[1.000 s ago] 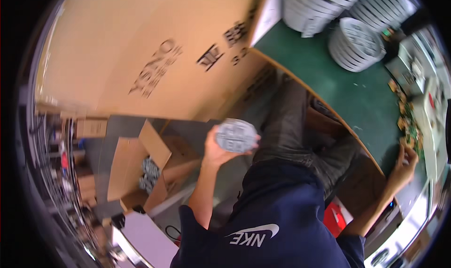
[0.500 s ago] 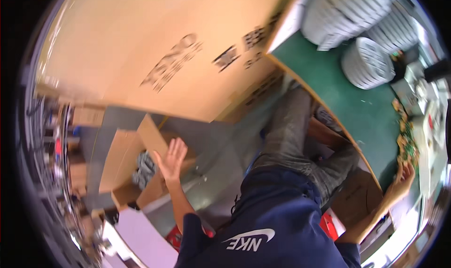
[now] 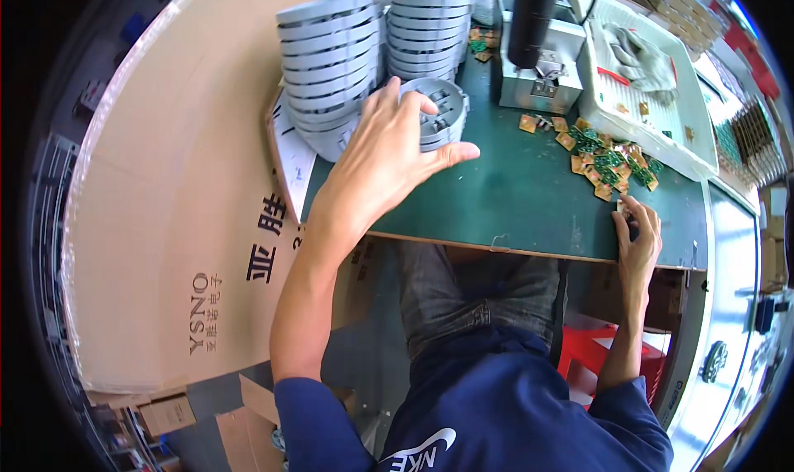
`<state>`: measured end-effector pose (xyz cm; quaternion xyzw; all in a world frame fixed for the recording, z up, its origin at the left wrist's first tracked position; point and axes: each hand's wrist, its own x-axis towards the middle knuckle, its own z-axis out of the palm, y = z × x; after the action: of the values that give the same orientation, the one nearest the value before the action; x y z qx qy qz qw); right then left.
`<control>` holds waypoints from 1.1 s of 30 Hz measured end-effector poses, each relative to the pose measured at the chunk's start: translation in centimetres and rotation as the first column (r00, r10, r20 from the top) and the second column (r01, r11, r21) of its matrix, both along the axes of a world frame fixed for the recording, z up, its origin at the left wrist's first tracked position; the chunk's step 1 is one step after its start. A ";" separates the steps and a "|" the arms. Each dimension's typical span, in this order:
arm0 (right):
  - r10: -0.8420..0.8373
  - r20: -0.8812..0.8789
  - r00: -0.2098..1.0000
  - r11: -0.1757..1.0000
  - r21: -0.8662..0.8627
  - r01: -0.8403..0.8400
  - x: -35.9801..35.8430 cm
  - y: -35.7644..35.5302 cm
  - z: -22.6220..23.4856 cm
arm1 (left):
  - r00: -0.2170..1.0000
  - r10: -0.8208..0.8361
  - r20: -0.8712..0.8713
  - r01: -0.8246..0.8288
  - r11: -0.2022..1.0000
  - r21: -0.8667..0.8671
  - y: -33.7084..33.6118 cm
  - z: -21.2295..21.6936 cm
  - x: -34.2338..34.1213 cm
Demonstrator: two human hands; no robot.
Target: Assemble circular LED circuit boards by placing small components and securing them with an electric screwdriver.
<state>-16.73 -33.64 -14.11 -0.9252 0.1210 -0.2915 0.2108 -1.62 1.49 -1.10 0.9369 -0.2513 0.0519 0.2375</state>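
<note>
Right hand [image 3: 637,232] rests curled at the tabletop [image 3: 513,199] near edge, grip unclear. Left hand [image 3: 385,162] lies spread over a low grey ribbed plastic reel [image 3: 442,112]. Behind: tall reel stacks [image 3: 331,67], scattered green circuit boards [image 3: 608,162]

Right hand's [image 3: 637,239] small held part unclear
</note>
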 end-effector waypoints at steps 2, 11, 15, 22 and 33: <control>0.021 0.031 0.999 1.000 -0.006 -0.020 0.0 0.3 0.3 | 0.994 0.020 0.112 -0.034 0.991 0.129 -1.3 -1.0 2.3; -0.070 0.182 0.981 0.997 0.034 0.065 0.3 0.4 -0.6 | 0.993 0.115 -0.003 -0.113 0.980 0.165 -2.3 -1.0 3.8; -0.141 0.137 0.981 0.955 0.281 0.098 0.4 0.6 0.1 | 0.965 0.067 0.253 -0.060 0.998 -0.037 -1.8 0.0 -0.6; -0.038 0.194 0.980 0.812 0.578 -0.083 0.7 -0.7 -0.3 | 0.717 -0.660 -0.224 -0.215 0.096 -0.972 -0.6 -6.1 -5.7; 0.006 0.109 0.994 0.842 0.535 -0.064 0.5 0.2 0.2 | 0.451 -0.884 -0.125 -0.539 -0.158 -0.827 -3.0 -10.0 -3.5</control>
<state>-16.25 -33.46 -13.91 -0.8149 0.1699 -0.2893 0.4727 -5.16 -1.52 -11.13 0.2049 -0.1424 -0.2943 0.9226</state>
